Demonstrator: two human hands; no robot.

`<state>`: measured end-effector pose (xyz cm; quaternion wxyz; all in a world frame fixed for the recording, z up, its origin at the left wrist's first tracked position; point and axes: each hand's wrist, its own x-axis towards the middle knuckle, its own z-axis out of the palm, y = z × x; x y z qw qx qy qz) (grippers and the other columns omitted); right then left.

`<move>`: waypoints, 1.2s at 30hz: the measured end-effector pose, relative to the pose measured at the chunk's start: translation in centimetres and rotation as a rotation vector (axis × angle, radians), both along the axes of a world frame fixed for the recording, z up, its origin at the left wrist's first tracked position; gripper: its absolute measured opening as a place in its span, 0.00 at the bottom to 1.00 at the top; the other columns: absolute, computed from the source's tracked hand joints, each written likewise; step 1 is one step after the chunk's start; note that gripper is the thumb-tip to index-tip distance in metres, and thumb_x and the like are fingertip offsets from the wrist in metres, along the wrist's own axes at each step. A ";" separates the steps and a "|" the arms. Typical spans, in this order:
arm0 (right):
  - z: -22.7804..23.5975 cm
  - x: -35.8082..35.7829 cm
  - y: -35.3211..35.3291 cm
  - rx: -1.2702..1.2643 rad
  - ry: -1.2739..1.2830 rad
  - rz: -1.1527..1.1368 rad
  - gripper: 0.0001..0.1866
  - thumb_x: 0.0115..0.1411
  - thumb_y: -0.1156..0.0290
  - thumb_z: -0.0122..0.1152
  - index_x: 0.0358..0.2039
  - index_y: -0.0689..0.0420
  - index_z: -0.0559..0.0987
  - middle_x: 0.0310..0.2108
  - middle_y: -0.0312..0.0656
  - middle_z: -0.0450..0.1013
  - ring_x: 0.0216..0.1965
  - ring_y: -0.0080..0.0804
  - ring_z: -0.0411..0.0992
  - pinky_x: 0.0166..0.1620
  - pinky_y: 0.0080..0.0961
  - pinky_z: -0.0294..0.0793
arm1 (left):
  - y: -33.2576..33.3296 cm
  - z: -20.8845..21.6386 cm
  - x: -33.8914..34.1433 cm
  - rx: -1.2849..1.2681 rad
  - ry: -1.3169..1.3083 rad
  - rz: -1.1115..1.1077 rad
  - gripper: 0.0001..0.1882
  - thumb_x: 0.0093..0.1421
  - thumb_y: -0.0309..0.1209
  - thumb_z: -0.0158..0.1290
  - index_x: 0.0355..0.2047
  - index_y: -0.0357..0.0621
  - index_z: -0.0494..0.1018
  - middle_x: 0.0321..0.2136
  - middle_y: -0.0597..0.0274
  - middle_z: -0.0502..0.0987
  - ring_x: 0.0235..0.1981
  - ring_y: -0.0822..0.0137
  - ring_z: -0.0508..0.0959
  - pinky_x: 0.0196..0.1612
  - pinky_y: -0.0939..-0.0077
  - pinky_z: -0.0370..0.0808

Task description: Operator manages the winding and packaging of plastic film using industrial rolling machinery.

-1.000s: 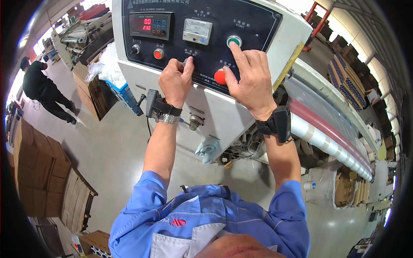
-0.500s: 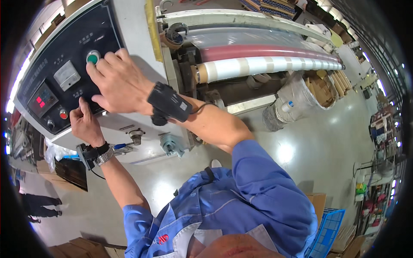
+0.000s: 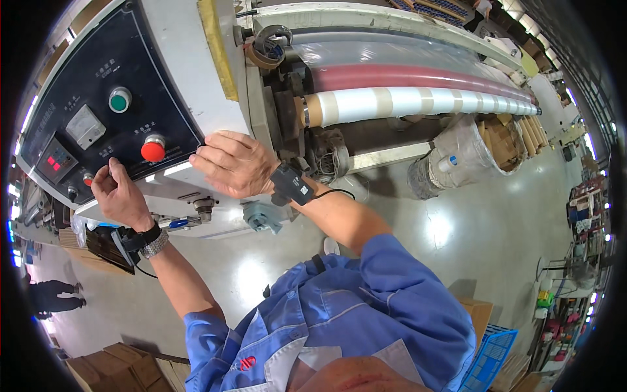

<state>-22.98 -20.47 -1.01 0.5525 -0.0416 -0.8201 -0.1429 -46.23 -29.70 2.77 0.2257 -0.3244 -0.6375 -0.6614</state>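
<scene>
A dark control panel (image 3: 59, 98) fills the upper left. At its lower edge my left hand (image 3: 124, 202) is closed, fingers bent together beside a small red button (image 3: 88, 178); whatever lies between the fingertips is hidden. My right hand (image 3: 236, 164) rests at the panel's right corner on the white housing, fingers slightly bent and holding nothing. Between the hands a large red mushroom button (image 3: 153, 149) stands out, touched by neither. Above it sits a green push button (image 3: 120, 100). A white square meter (image 3: 85, 127) and a lit red display (image 3: 57, 159) are further left.
Right of the panel, a machine carries a white banded roll (image 3: 405, 102) and a red roller (image 3: 405, 77). A plastic-wrapped bin (image 3: 467, 147) holds cardboard. Below my hands are a metal knob (image 3: 204, 208) and a blue-grey cloth (image 3: 261, 217). Cardboard boxes (image 3: 117, 369) stand lower left.
My right hand has left the green button and drawn right and down to the panel's corner, uncovering the red mushroom button. My left hand stays at the panel's lower edge.
</scene>
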 end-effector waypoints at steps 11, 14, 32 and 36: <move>-0.5 0.0 0.8 0.058 0.070 0.075 0.26 0.45 0.64 0.64 0.46 0.60 0.76 0.45 0.41 0.70 0.53 0.40 0.67 0.60 0.38 0.68 | -0.3 -1.6 -2.7 -0.130 0.096 0.074 0.17 0.63 0.37 0.60 0.40 0.32 0.75 0.32 0.59 0.81 0.33 0.73 0.79 0.39 0.81 0.75; -0.3 -0.1 0.9 0.103 0.108 0.080 0.30 0.38 0.62 0.64 0.44 0.63 0.77 0.43 0.45 0.71 0.52 0.43 0.67 0.60 0.41 0.66 | -0.1 -1.3 -2.3 -0.107 0.072 0.049 0.18 0.63 0.38 0.60 0.40 0.32 0.76 0.32 0.59 0.81 0.32 0.74 0.78 0.38 0.81 0.75; 0.0 0.4 0.4 0.032 0.073 0.015 0.21 0.49 0.67 0.63 0.45 0.57 0.79 0.47 0.39 0.71 0.54 0.37 0.67 0.61 0.34 0.68 | -0.4 -2.0 -2.8 -0.043 0.040 -0.061 0.13 0.64 0.31 0.59 0.42 0.33 0.75 0.31 0.62 0.81 0.32 0.78 0.77 0.36 0.85 0.73; -0.3 0.1 0.6 -0.014 0.043 0.030 0.22 0.49 0.66 0.64 0.46 0.55 0.79 0.48 0.37 0.71 0.54 0.35 0.66 0.62 0.33 0.67 | 0.0 -1.1 -1.3 -0.019 0.043 -0.068 0.12 0.64 0.31 0.59 0.41 0.33 0.75 0.32 0.62 0.81 0.32 0.78 0.77 0.37 0.86 0.73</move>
